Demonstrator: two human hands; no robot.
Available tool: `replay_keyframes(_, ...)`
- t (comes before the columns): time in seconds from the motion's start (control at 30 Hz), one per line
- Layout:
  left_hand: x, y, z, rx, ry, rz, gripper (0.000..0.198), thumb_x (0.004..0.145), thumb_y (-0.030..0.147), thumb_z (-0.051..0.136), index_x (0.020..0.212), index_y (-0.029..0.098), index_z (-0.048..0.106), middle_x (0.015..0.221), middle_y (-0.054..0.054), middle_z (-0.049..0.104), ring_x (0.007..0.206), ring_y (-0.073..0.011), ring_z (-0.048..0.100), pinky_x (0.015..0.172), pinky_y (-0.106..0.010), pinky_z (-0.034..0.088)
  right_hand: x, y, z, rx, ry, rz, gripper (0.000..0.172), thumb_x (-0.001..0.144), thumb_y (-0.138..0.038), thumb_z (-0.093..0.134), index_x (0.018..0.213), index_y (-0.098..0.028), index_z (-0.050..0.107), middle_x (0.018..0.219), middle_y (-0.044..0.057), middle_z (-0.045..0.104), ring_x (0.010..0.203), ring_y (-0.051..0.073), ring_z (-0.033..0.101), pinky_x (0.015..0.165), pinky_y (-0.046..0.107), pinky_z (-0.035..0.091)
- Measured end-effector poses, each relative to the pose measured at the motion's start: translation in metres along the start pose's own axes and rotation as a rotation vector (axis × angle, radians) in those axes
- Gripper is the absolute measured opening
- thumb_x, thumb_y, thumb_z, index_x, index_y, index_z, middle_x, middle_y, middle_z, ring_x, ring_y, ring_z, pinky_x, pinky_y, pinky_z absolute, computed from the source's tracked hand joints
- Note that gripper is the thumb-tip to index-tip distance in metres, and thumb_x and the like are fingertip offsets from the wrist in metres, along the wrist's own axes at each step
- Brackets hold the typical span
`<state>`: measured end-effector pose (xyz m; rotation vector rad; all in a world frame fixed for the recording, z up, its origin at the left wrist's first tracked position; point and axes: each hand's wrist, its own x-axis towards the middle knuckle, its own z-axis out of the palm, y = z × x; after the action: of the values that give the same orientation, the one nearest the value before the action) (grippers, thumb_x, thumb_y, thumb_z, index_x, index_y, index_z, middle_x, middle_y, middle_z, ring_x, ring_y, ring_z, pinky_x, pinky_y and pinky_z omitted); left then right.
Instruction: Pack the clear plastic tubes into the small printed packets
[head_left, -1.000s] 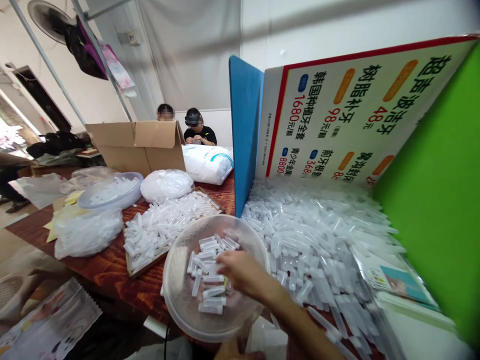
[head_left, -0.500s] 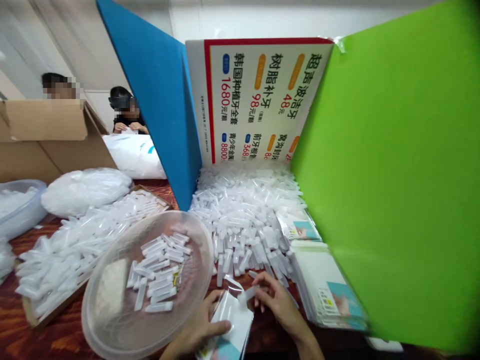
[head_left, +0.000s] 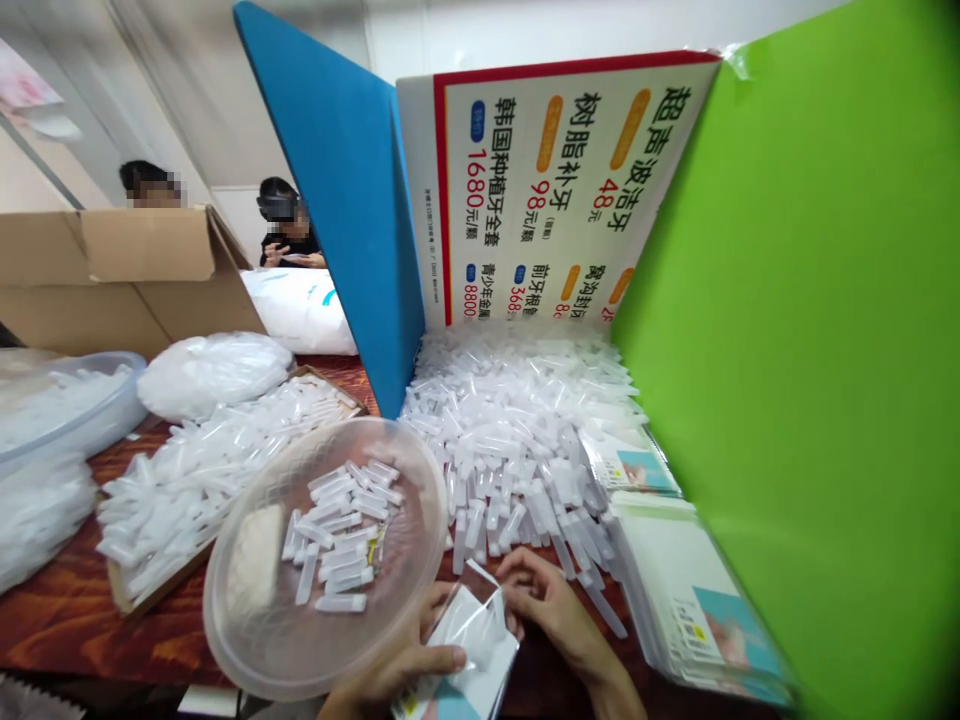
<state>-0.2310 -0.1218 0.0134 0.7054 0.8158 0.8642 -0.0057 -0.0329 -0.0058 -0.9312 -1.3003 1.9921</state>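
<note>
My left hand (head_left: 420, 645) grips a stack of clear plastic bags (head_left: 480, 680) holding white and teal printed cards, its thumb lying across the front. The top bag's clear mouth stands up, and a small translucent white tube (head_left: 486, 632) shows inside against the card. My right hand (head_left: 544, 600) is at the bag's right upper edge, fingers bent and closed on it; the fingertips are partly hidden. Just beyond lies a heap of capped white plastic tubes (head_left: 517, 430). To the left, a clear round plastic basin (head_left: 225, 640) holds several such tubes.
More carded bags (head_left: 667, 560) are stacked at right, beside a tall green panel (head_left: 787, 350). A blue panel (head_left: 330, 180) and a printed price board (head_left: 555, 200) enclose the heap. At left are a cardboard tray of tubes (head_left: 225, 470), a box (head_left: 112, 290) and two people.
The tube that my right hand held at the bag's mouth is now inside the bag. My right fingers have closed in against the bag's edge. The view has swung slightly left.
</note>
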Motion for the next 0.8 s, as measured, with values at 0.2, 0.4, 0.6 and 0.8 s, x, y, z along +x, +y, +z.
replay_keyframes(0.2,0.0,-0.004,-0.005,-0.005,0.017,0.044,0.079,0.067,0.038,0.092,0.135,0.022,0.057,0.137,-0.011,0.066,0.132,-0.0342,0.057,0.108,-0.043,0.041,-0.001,-0.019,0.008,-0.256,-0.148,-0.08,0.051,0.095,-0.064,0.058,0.077,-0.02,0.077,0.094,0.006,0.067,0.087,0.021,0.062,0.08,0.033,0.047)
replay_keyframes(0.4,0.003,0.003,-0.004,0.127,-0.07,0.022,0.081,0.067,0.039,0.093,0.138,0.023,0.057,0.14,-0.012,0.065,0.134,-0.0357,0.056,0.113,-0.047,0.038,-0.004,-0.02,0.008,-0.069,-0.045,-0.102,0.045,0.089,-0.059,0.07,0.071,-0.018,0.066,0.088,0.002,0.056,0.078,0.017,0.053,0.072,0.028,0.043)
replay_keyframes(0.6,0.006,-0.005,-0.007,0.301,0.03,0.076,0.078,0.077,0.049,0.086,0.146,0.029,0.053,0.15,-0.009,0.061,0.138,-0.035,0.054,0.117,-0.049,0.04,-0.012,-0.03,0.011,-0.214,0.105,-0.119,0.034,0.088,-0.051,0.073,0.08,-0.021,0.058,0.092,0.003,0.068,0.089,0.022,0.062,0.081,0.03,0.047)
replay_keyframes(0.8,0.028,-0.028,-0.01,0.246,0.087,0.127,0.078,0.081,0.078,0.063,0.143,0.031,0.06,0.142,-0.012,0.068,0.126,-0.036,0.066,0.107,-0.052,0.054,-0.097,-0.056,-0.016,-0.489,0.321,-0.053,0.031,0.091,-0.056,0.066,0.087,-0.024,0.066,0.093,0.003,0.074,0.089,0.025,0.067,0.082,0.033,0.052)
